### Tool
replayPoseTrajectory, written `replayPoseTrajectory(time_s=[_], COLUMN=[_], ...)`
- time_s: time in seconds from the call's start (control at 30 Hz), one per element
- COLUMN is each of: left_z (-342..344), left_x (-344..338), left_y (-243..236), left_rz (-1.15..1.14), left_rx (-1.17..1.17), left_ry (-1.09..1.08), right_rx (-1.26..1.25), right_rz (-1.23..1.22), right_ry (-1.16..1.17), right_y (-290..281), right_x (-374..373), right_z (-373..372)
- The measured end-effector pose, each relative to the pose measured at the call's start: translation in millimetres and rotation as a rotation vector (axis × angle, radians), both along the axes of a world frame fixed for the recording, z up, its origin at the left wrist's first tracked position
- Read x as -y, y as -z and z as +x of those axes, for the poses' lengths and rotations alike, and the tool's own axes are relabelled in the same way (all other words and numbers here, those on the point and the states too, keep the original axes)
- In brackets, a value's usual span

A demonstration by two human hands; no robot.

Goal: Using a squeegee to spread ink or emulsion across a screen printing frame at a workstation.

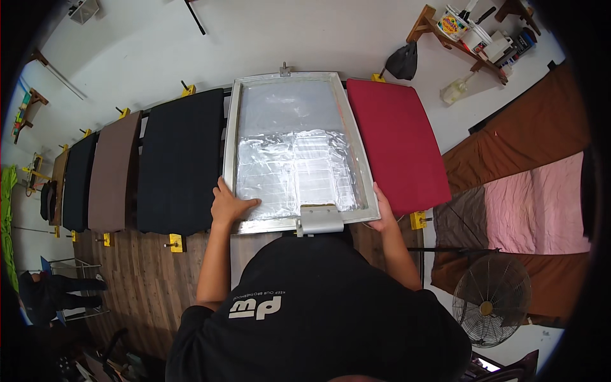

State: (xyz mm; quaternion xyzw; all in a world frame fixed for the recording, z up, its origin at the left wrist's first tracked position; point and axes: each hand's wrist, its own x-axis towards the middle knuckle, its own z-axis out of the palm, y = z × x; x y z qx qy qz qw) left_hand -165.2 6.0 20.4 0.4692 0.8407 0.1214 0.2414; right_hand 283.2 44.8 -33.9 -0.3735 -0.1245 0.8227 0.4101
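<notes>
The metal-framed screen point(289, 159) sits between a black board point(181, 159) on the left and a red board point(398, 143) on the right, hiding what is beneath. The left hand point(230, 207) clasps its near left edge, thumb over it; the right hand point(384, 211) clasps the right edge, fingers partly hidden.

My left hand point(230, 205) holds the near left edge of the metal-framed screen point(231, 140); my right hand point(384, 210) holds its near right edge. A metal bracket point(322, 221) sits at the near rail. Adjacent boards: red-covered board point(398, 146), right; black-covered board point(181, 159), left.
</notes>
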Motion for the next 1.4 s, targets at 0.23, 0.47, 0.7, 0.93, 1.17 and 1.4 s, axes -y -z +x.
replayPoseTrajectory(time_s=[0.23, 0.47, 0.7, 0.93, 1.17, 1.4], left_z=[-5, -2, -6, -8, 29, 24], left_x=[2, 4, 4, -1, -2, 3], left_y=[-5, 9, -5, -21, -51, -59], left_rz=[-0.009, 0.061, 0.213, 0.804, 0.886, 0.832], left_rx=[0.040, 0.004, 0.141, 0.180, 0.582, 0.626], left_ry=[0.085, -0.009, -0.082, 0.298, 0.367, 0.351], right_rx=[0.012, 0.013, 0.018, 0.064, 0.073, 0.068], right_rz=[-0.012, -0.025, -0.017, -0.033, -0.026, -0.031], right_ry=[0.004, 0.016, 0.001, -0.010, -0.014, 0.006], right_y=[0, -3, -2, -6, -4, -8], right_x=[0, -1, 0, 0, -2, -1], right_z=[1, -3, -1, 0, 2, 0])
